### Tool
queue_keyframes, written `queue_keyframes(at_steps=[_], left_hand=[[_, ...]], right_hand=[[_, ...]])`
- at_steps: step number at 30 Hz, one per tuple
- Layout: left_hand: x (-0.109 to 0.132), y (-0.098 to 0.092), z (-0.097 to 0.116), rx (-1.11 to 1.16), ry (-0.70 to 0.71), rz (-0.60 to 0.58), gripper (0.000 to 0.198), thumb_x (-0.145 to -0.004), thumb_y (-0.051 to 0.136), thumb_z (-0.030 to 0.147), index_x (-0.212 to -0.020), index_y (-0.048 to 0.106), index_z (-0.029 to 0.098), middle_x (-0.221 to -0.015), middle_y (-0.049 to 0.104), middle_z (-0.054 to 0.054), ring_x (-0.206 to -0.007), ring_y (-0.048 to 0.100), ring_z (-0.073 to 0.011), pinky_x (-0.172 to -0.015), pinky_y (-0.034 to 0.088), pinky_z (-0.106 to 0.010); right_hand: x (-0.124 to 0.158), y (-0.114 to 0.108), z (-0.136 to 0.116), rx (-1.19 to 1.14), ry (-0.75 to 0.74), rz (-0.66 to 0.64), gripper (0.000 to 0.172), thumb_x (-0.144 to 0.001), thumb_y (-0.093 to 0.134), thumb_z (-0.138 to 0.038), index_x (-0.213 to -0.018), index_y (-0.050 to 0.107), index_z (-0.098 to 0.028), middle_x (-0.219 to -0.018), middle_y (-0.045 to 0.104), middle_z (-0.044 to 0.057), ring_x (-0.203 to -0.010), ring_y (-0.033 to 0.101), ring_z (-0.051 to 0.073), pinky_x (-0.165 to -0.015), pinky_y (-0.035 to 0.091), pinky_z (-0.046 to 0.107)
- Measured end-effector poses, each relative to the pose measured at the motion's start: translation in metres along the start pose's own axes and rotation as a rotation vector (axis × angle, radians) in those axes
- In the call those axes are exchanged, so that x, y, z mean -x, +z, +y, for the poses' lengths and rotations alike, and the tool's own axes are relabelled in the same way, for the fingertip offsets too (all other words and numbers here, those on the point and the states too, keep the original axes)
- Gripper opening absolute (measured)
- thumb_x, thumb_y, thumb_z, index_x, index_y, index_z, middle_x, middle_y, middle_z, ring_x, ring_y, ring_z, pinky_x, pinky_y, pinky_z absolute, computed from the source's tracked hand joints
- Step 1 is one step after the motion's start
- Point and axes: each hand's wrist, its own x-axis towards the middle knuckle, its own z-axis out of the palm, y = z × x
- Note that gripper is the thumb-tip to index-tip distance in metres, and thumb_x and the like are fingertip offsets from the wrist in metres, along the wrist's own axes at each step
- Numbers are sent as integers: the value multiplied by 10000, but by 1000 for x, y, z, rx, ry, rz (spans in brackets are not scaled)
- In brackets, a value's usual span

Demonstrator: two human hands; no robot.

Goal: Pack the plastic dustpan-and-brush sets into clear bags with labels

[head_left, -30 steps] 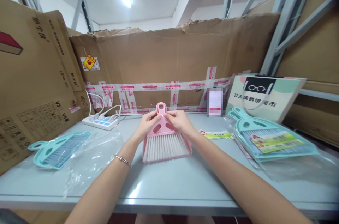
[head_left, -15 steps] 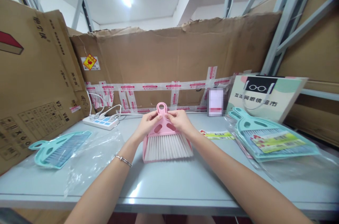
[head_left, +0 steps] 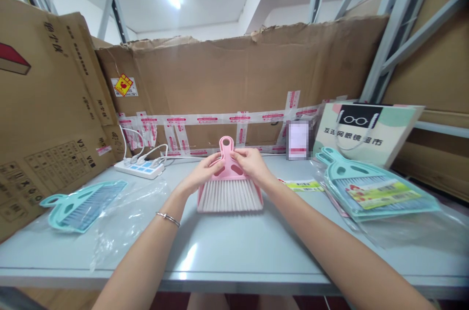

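A pink hand brush (head_left: 230, 195) with white bristles lies nested over a pink dustpan (head_left: 260, 198), whose edges show at both sides. Both handles overlap and point away from me, bristles toward me. My left hand (head_left: 205, 169) grips the left side near the base of the handle. On the opposite side, my right hand (head_left: 249, 164) pinches the same part with thumb and fingers. The pair is over the middle of the table; whether it rests fully on the surface I cannot tell.
Left lies a teal brush-and-dustpan set (head_left: 82, 206) beside a clear plastic bag (head_left: 128, 217); behind them is a power strip (head_left: 139, 168). Right are bagged teal sets (head_left: 366, 178), a paper bag (head_left: 366, 129) and a green label card (head_left: 302, 185). Cardboard (head_left: 220, 80) walls the back.
The pink brush and dustpan have tipped or shifted slightly away from me, their front edge now farther back. Both hands keep hold, the left a little lower on the side.
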Motion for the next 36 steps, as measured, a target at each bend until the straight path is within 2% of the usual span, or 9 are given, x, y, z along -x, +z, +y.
queue_keyframes(at_steps=[5, 7, 10, 14, 20, 25, 30, 32, 36], left_hand=[[12, -27, -4, 15, -249, -306, 600, -717, 686, 385, -1271, 500, 250, -1155, 621, -70, -985, 578, -212, -760, 457, -290], [11, -34, -8, 76, -223, -223, 550, -718, 686, 385, -1225, 548, 222, -1122, 641, -74, -982, 585, -208, -778, 449, -281], [6, -38, -13, 178, -210, -104, 515, -692, 712, 384, -1157, 603, 193, -1081, 663, -78, -960, 600, -199, -788, 444, -265], [2, -37, -13, 299, -250, 56, 441, -690, 725, 351, -1076, 643, 154, -956, 698, -81, -825, 630, -167, -704, 470, -239], [-4, -31, -17, 482, -366, 196, 259, -761, 662, 293, -877, 681, 61, -862, 706, -133, -732, 644, -177, -662, 512, -254], [-8, -26, -21, 552, -296, 212, 341, -802, 606, 350, -1039, 653, 110, -1015, 688, -122, -892, 643, -216, -725, 524, -273], [-5, -14, -20, 581, -264, 22, 514, -807, 512, 540, -1200, 562, 213, -1137, 647, -97, -964, 632, -250, -759, 524, -345], [-5, -6, -22, 552, -256, 39, 532, -801, 492, 570, -1191, 563, 214, -1154, 638, -100, -948, 637, -241, -706, 526, -313], [-7, 6, -28, 517, -254, 85, 594, -789, 464, 614, -1181, 557, 178, -1134, 641, -133, -909, 647, -241, -662, 517, -293]], right_hand=[[-12, -50, -7, 312, -151, 33, 264, -728, 593, -352, -891, 704, -176, -932, 707, 55, -883, 629, 188, -830, 463, 315], [-17, -90, -4, 633, -138, -16, 197, -750, 573, -291, -866, 698, -191, -1001, 694, 65, -991, 604, 210, -897, 425, 324], [-19, -146, 13, 1040, 184, -196, 221, -632, 683, -227, -841, 669, -156, -1014, 672, 117, -967, 608, 259, -834, 450, 333], [-16, -172, 37, 1227, 473, -360, 505, -467, 790, -277, -927, 616, -159, -1052, 636, 121, -941, 604, 282, -757, 459, 347], [-17, -162, 44, 1232, 486, -393, 399, -419, 792, -256, -764, 614, -160, -815, 653, 77, -768, 616, 272, -648, 442, 351], [-19, -154, 34, 1189, 330, -271, 233, -636, 667, -305, -810, 623, -157, -927, 661, 104, -839, 604, 254, -723, 435, 343], [-12, -106, 9, 669, -38, -199, 297, -804, 434, -248, -1046, 578, -152, -1033, 649, 82, -905, 592, 182, -761, 441, 288], [-5, -81, 1, 463, -155, -321, 217, -768, 478, -247, -906, 622, -158, -873, 667, 36, -796, 594, 159, -704, 439, 269], [8, -42, -5, 600, -190, -356, 131, -700, 591, -276, -626, 592, -168, -620, 582, -23, -627, 520, 120, -600, 372, 241]])
